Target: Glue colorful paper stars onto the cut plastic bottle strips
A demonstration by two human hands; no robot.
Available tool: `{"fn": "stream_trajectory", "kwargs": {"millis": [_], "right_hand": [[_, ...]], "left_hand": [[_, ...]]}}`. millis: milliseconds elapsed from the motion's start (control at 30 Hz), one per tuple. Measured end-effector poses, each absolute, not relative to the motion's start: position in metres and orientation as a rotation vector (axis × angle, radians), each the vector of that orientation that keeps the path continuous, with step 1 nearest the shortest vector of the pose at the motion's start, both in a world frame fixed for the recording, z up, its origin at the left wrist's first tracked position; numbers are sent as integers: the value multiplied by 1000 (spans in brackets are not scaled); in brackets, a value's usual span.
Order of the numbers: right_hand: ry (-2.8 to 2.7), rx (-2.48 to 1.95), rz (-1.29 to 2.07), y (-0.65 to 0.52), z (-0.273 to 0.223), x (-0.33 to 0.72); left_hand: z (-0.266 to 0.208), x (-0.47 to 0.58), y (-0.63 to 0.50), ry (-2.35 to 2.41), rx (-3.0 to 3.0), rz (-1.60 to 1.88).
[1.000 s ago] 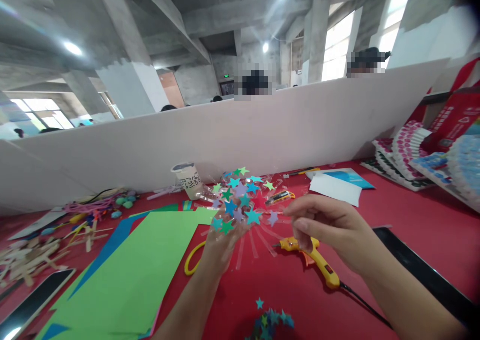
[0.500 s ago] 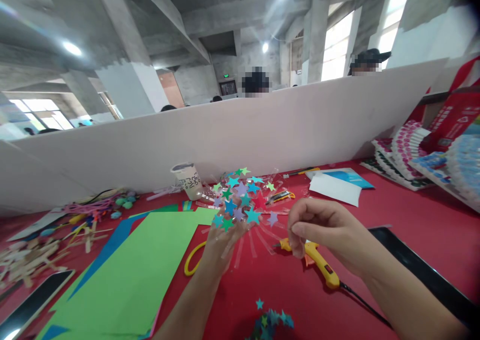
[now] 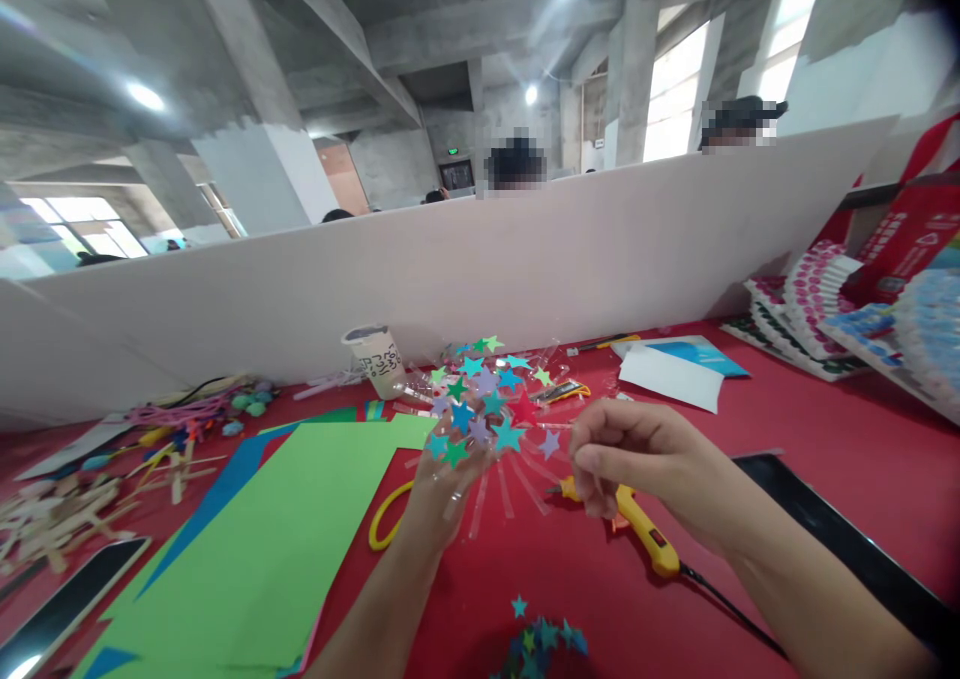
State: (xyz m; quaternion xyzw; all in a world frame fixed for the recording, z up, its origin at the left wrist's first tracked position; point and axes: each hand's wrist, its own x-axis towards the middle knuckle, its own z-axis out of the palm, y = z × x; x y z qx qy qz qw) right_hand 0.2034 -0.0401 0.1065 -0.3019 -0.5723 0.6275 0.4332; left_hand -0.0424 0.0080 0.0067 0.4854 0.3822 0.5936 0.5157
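Note:
My left hand (image 3: 442,479) is wrapped round the base of a spray of clear plastic strips with coloured stars (image 3: 493,404) on them, in blue, green, purple and red. The stars hide most of its fingers. Just to the right of the spray, my right hand (image 3: 630,449) hovers with thumb and fingers pinched together; whatever is between the tips cannot be made out. Under it lies a yellow hot glue gun (image 3: 651,534) with a black cord. A small heap of loose stars (image 3: 536,649) sits at the near edge.
Green paper sheets (image 3: 262,529) cover the table's left, beside wooden sticks (image 3: 67,509) and a phone (image 3: 75,599). Behind stand a paper cup (image 3: 379,364) and a white partition (image 3: 600,249). A utility knife (image 3: 562,392) and white paper (image 3: 670,377) lie farther back. Yellow scissor-like handle (image 3: 381,519) shows near my left wrist.
My right hand has moved slightly left, closer to the spray. The spray in my left hand has shifted a little to the right. Both hands keep their grips.

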Motion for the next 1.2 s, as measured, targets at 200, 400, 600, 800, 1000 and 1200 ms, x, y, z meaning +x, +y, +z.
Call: {"fn": "stream_trajectory", "kwargs": {"millis": [200,400,600,800,1000,1200], "right_hand": [[-1424,-769,1559,-39,105,203],[-1406,-784,1570,-39,108,203],[-1395,-803,1606,-40,109,204],[-1389,-818,1591,-43,109,203],[-1369,-792,1544,-45,110,203],[-1411,-753,1447,-48,114,202]], "left_hand": [[6,-50,12,966,1217,1390],[5,-49,11,946,1216,1419],[5,-44,11,907,1189,1494],[15,-38,6,914,1193,1432],[27,-27,3,920,1183,1424],[49,-10,1,810,1255,1370]]}}
